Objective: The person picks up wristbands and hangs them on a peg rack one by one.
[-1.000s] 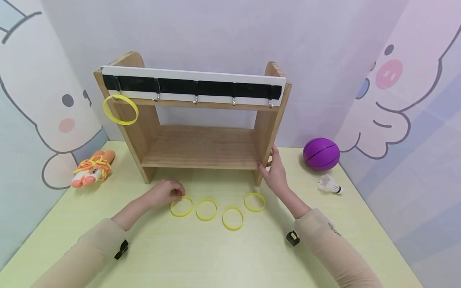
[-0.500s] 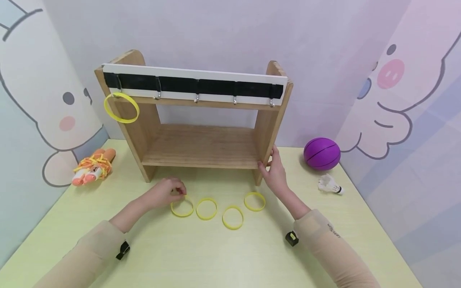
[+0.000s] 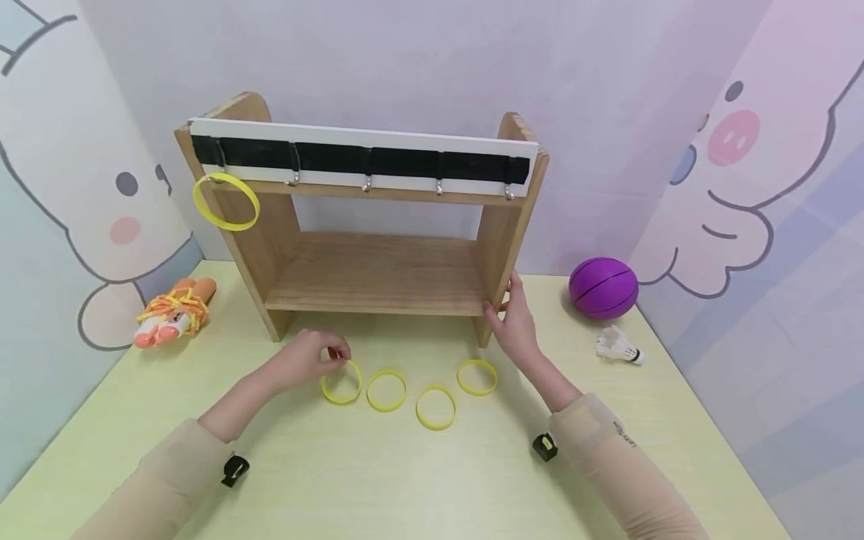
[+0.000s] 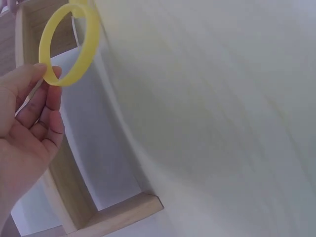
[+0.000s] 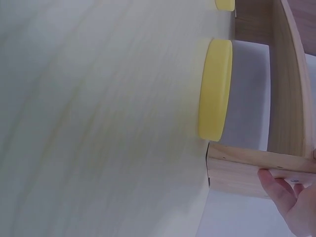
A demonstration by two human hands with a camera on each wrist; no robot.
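My left hand point(image 3: 312, 358) pinches the edge of a yellow ring point(image 4: 89, 49) between thumb and forefinger, in front of the wooden shelf point(image 3: 378, 274). In the left wrist view this ring stands tilted up from the fingertips. To its right, three more yellow rings lie on the table: a near one point(image 3: 387, 410), a middle one point(image 3: 435, 427) and a right one point(image 3: 477, 393). My right hand point(image 3: 516, 326) holds the shelf's right side panel low down, thumb at the front edge. Another yellow ring point(image 3: 232, 227) hangs from the leftmost metal hook on the shelf's top bar.
A white bar with a black strip point(image 3: 405, 163) carries several metal hooks point(image 3: 367, 184) across the shelf top. An orange-and-white toy point(image 3: 177, 315) lies at the left. A purple ball point(image 3: 603, 288) and a shuttlecock point(image 3: 617, 346) sit at the right, near the wall.
My left hand has risen slightly, and the pinched ring's far edge has come up with it. The right hand stays on the side panel; the other rings lie where they were.
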